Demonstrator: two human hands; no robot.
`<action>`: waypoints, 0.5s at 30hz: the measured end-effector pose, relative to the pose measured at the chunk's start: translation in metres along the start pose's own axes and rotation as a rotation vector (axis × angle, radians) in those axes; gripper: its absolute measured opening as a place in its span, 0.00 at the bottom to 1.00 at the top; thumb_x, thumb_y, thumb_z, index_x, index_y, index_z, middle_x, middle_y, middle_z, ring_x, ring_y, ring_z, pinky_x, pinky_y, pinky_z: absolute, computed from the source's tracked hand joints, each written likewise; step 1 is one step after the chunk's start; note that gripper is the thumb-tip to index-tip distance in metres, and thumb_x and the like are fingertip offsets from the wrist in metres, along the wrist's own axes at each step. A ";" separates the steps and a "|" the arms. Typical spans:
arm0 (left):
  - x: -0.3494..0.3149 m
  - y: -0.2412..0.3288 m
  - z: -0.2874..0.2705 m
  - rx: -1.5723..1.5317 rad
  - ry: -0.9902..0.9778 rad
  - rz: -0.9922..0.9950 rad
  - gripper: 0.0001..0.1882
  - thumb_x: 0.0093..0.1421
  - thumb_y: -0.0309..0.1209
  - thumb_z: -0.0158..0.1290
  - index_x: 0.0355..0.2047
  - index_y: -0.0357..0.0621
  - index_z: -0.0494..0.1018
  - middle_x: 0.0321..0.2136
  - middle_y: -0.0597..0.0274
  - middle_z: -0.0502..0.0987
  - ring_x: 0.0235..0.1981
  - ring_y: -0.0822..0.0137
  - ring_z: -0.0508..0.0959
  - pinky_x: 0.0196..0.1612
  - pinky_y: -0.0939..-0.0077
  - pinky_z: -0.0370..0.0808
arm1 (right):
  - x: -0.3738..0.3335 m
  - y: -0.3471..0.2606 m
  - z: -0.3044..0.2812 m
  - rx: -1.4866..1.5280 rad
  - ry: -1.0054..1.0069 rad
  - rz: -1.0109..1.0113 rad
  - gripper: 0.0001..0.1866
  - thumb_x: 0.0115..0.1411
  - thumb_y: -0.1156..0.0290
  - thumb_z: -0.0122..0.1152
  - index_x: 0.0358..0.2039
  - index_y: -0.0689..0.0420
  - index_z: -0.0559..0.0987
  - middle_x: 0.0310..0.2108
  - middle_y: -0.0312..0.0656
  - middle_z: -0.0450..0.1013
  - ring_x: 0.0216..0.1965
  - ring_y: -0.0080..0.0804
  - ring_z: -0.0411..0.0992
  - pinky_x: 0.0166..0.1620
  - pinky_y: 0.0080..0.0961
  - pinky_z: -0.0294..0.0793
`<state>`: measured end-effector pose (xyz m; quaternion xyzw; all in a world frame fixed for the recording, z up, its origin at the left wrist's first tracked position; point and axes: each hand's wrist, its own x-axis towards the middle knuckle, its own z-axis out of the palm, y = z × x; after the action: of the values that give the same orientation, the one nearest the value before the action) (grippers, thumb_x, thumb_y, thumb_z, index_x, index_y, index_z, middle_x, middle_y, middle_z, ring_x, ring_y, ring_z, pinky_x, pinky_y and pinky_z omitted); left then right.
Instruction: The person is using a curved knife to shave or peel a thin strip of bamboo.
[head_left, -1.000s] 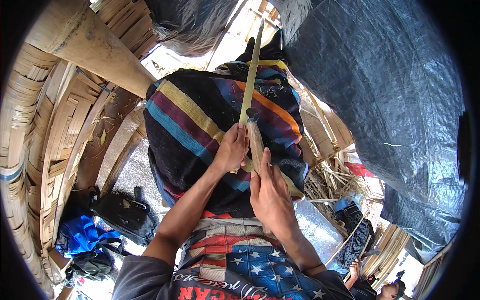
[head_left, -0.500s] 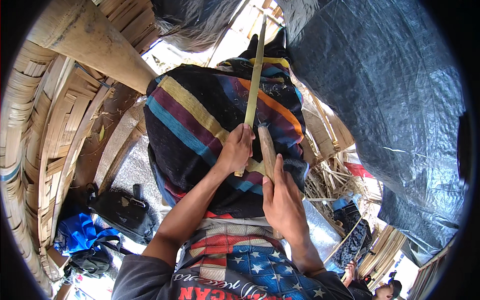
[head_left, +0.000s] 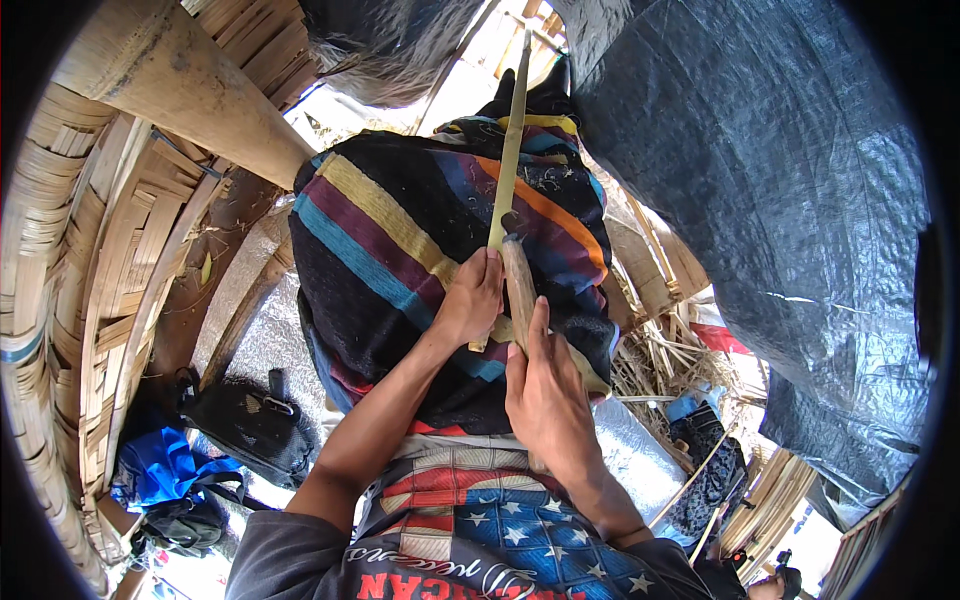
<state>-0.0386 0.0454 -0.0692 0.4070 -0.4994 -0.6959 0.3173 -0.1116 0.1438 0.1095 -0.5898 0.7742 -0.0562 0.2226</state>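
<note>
A long, flat strip of pale green bamboo (head_left: 509, 170) runs away from me, up over a striped cloth (head_left: 375, 225) spread across my lap. My left hand (head_left: 470, 305) is closed round the strip near its close end, and a short piece sticks out below the fist. In my right hand (head_left: 550, 395) is a knife with a long wooden handle (head_left: 520, 285); the forefinger lies along the handle. Its small dark blade (head_left: 511, 222) is at the strip's right edge, just beyond my left hand. Whether the blade touches the strip I cannot tell.
A woven bamboo wall (head_left: 130, 290) and a thick bamboo pole (head_left: 190, 85) stand at the left. Dark plastic sheeting (head_left: 760, 200) hangs at the right. A black bag (head_left: 245, 425) and a blue bag (head_left: 165, 465) lie lower left. Another person (head_left: 785, 582) shows at the lower right.
My right hand has brought the knife left and slightly forward, its blade now up against or close beside the strip. My left hand and the strip stay in place.
</note>
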 end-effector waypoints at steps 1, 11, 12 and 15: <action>-0.001 -0.006 -0.001 0.209 0.022 0.187 0.20 0.80 0.40 0.33 0.39 0.37 0.67 0.25 0.61 0.68 0.19 0.70 0.72 0.23 0.71 0.72 | 0.000 -0.002 -0.002 0.002 -0.001 -0.003 0.33 0.73 0.66 0.49 0.72 0.70 0.53 0.42 0.64 0.72 0.40 0.63 0.77 0.42 0.50 0.78; -0.002 0.007 0.003 0.289 0.117 0.398 0.19 0.80 0.40 0.35 0.35 0.39 0.65 0.19 0.61 0.67 0.18 0.68 0.71 0.22 0.68 0.70 | 0.006 0.000 0.004 -0.001 0.043 -0.040 0.32 0.73 0.67 0.48 0.71 0.69 0.54 0.41 0.62 0.72 0.33 0.62 0.79 0.34 0.48 0.81; -0.002 0.009 0.004 0.287 0.117 0.397 0.19 0.80 0.40 0.35 0.35 0.39 0.65 0.19 0.61 0.67 0.18 0.68 0.71 0.22 0.68 0.70 | 0.001 -0.001 0.002 -0.001 0.024 -0.039 0.32 0.73 0.67 0.48 0.71 0.69 0.54 0.41 0.63 0.72 0.32 0.62 0.79 0.33 0.49 0.81; 0.002 0.016 0.002 0.281 0.093 0.285 0.18 0.79 0.38 0.36 0.36 0.39 0.65 0.20 0.60 0.68 0.18 0.67 0.72 0.22 0.67 0.70 | 0.021 0.003 0.004 -0.016 0.045 -0.038 0.31 0.73 0.67 0.48 0.71 0.69 0.55 0.40 0.63 0.72 0.32 0.61 0.79 0.33 0.48 0.81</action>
<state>-0.0408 0.0398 -0.0545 0.4042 -0.6289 -0.5478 0.3755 -0.1174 0.1260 0.0993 -0.6047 0.7682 -0.0672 0.1992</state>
